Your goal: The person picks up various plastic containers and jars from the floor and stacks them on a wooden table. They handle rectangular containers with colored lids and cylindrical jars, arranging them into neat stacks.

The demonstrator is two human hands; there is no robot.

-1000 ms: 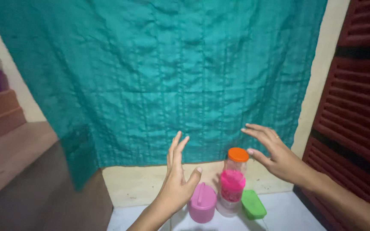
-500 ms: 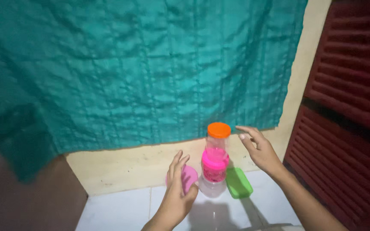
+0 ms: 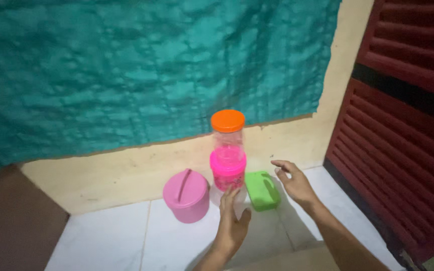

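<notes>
Hands: we see our two hands, the left hand (image 3: 232, 226) and the right hand (image 3: 293, 183), both bare, with no gloves on them.
Forearms: ours are bare as far as the picture's lower edge; no sleeve or cuff shows on either.
Wrists: we see no watch or band on them.
Fingers: slim, with short nails; the picture is too soft for us to tell whether a ring sits on the right hand.

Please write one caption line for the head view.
Two bare hands reach toward stacked jars on white tiles.
</notes>
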